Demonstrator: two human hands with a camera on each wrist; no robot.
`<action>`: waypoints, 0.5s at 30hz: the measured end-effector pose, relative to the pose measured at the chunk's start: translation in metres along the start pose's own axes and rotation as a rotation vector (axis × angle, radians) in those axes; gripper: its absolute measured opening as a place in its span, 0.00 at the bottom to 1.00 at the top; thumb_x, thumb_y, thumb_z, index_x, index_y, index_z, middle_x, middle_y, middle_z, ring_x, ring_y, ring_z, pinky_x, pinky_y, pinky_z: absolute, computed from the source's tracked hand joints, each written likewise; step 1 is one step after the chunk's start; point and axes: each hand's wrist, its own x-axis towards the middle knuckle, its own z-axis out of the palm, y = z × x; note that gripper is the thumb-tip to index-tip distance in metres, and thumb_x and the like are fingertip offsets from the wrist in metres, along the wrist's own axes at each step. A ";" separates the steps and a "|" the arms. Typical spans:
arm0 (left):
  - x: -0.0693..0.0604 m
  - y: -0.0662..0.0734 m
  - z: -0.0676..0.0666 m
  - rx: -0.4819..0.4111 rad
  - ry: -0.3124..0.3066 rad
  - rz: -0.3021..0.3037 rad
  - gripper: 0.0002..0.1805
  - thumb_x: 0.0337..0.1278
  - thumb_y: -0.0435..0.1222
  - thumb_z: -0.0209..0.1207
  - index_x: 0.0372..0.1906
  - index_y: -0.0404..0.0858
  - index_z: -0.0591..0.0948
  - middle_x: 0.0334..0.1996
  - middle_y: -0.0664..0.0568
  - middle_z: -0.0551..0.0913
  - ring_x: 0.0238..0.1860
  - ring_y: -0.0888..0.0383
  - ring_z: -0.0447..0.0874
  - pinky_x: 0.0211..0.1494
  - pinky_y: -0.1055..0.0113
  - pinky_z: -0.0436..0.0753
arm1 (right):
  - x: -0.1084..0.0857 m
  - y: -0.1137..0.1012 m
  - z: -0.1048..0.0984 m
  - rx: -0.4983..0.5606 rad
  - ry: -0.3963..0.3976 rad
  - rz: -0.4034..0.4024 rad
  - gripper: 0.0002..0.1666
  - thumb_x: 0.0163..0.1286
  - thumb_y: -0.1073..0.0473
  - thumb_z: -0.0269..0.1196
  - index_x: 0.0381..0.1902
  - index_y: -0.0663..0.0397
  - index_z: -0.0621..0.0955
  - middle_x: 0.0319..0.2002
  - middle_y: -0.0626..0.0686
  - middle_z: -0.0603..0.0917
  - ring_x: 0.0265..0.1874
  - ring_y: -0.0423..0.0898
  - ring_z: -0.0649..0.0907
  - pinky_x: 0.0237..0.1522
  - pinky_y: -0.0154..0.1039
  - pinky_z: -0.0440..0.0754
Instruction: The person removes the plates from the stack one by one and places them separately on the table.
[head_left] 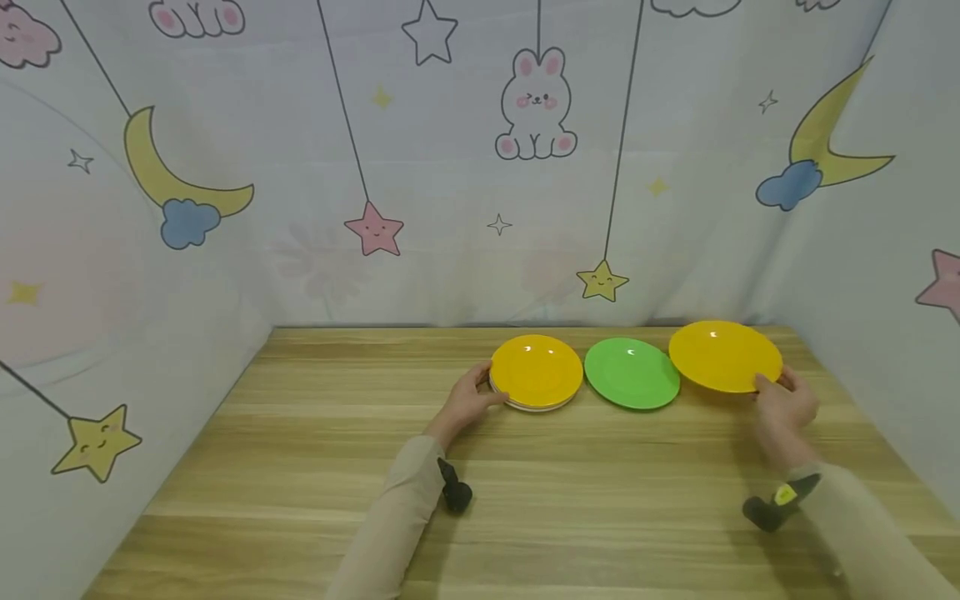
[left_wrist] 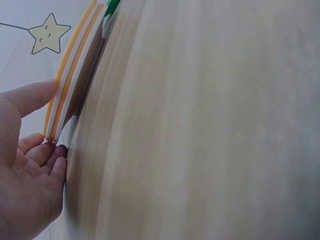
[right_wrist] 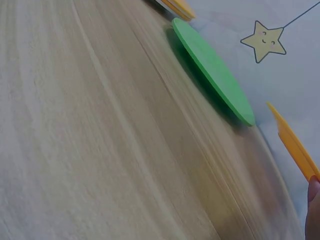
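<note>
Head view: Round, shallow, yellow, plastic-looking plate [head_left: 723, 357], far right of the wood-grain counter [head_left: 337, 500]. Handling, as judged: light, stiff, unlikely to shatter, slick on the glossy face; best taken at the rim, thumb above, fingers beneath. Right hand [head_left: 786, 408] pinches its near right rim, thumb on top. Finish: smooth, plain, one bright highlight. Round, plain, green, plastic-looking plate [head_left: 632, 373], just left of it; unheld; glossy. Round stack of yellow and white plastic-looking plates [head_left: 536, 371], left of the green one, yellow uppermost. Left hand [head_left: 468, 400] holds its left rim.

Left wrist view: Stack, edge-on. Probably heavier than a single plate, its layers apt to slide; grip best spanning all rims. Thumb at the yellow top rim, fingers curled at the lower edge. Layers alternate yellow and white.

Right wrist view: Yellow plate, edge-on at right, raised off the counter; thin, evenly coloured rim. Thumb against it; remaining fingers not distinguishable here. Green plate rests on the counter, rim flared upward.
</note>
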 end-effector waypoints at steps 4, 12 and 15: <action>0.000 -0.001 0.000 0.001 0.003 -0.001 0.40 0.50 0.35 0.63 0.67 0.31 0.57 0.65 0.41 0.61 0.65 0.48 0.60 0.67 0.58 0.61 | 0.004 0.003 -0.006 -0.006 0.018 0.004 0.33 0.58 0.74 0.55 0.63 0.59 0.66 0.34 0.42 0.69 0.16 0.30 0.72 0.19 0.20 0.76; 0.001 -0.001 0.001 0.001 0.004 0.007 0.40 0.50 0.35 0.63 0.67 0.31 0.57 0.65 0.41 0.61 0.65 0.48 0.60 0.67 0.58 0.62 | 0.010 0.009 -0.015 0.031 0.054 0.054 0.33 0.59 0.73 0.55 0.64 0.58 0.65 0.34 0.42 0.69 0.22 0.30 0.72 0.23 0.19 0.77; 0.001 -0.001 0.001 0.000 0.002 0.009 0.41 0.50 0.35 0.63 0.67 0.31 0.57 0.65 0.40 0.61 0.65 0.48 0.60 0.67 0.58 0.62 | 0.011 0.011 -0.016 0.022 0.062 0.048 0.33 0.59 0.73 0.55 0.64 0.58 0.65 0.34 0.42 0.68 0.22 0.30 0.71 0.23 0.19 0.77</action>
